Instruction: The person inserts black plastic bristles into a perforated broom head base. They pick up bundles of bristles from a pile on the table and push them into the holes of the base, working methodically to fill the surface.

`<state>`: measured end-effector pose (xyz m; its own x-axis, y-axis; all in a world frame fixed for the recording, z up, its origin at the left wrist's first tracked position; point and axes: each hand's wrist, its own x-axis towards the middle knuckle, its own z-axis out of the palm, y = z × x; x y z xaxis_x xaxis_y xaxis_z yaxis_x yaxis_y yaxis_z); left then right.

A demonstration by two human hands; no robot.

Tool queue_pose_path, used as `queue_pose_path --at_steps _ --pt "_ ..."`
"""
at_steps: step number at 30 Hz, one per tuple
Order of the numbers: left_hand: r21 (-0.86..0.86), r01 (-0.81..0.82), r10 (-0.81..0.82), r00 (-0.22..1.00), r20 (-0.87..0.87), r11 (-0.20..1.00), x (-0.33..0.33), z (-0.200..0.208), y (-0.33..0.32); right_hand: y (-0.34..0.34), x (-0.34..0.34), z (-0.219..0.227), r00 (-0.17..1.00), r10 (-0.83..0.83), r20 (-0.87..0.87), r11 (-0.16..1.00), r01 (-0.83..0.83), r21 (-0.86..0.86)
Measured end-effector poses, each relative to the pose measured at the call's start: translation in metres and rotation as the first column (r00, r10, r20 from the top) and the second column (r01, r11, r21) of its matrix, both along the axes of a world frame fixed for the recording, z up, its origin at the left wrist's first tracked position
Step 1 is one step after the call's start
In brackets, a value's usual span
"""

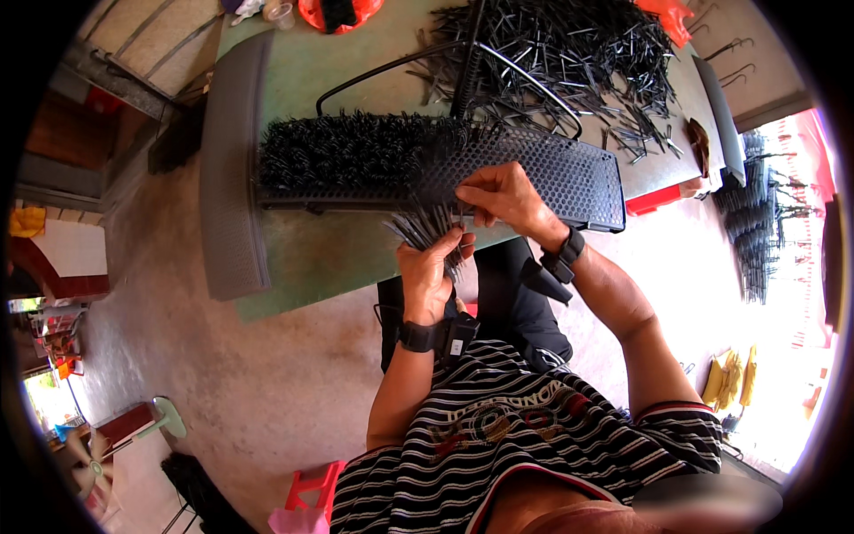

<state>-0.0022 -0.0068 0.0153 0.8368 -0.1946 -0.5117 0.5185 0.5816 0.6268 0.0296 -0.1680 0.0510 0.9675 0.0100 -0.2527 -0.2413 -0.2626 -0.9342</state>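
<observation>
My left hand [431, 262] is closed around a fanned bundle of thin dark strips [414, 233], just off the table's near edge. Right beside the bundle's upper end, my right hand [511, 200] has thumb and forefinger pinched together. What sits between those fingertips is too small to make out. Beyond both hands lies a long black perforated panel [569, 173] on the table. Dense, short black tufts [347, 151] cover its left half, while its round holes show bare on the right. A bent black metal rod frame [382, 69] rises from the panel's far side.
A large heap of loose black strips [578, 53] spreads over the far right of the green tabletop [311, 258]. A red dish [341, 13] and a clear cup [281, 15] stand at the far left. A red plastic stool [313, 485] is on the floor behind me.
</observation>
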Motion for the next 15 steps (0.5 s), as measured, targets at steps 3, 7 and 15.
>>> queue_pose_path --at_steps 3,7,15 --pt "-0.003 -0.012 0.012 1.000 0.019 1.000 -0.002 -0.001 -0.005 -0.004 0.002 -0.002 0.959 -0.238 0.152 0.968 0.221 0.122" --pt "0.030 -0.004 0.003 1.000 0.014 1.000 -0.004 -0.009 -0.003 -0.006 0.022 0.011 0.736 -0.355 0.577 0.898 0.440 -0.009" --pt "0.055 -0.016 0.018 1.000 -0.021 0.998 -0.003 -0.009 0.000 -0.014 0.040 -0.013 0.658 -0.191 0.728 0.879 0.445 -0.172"
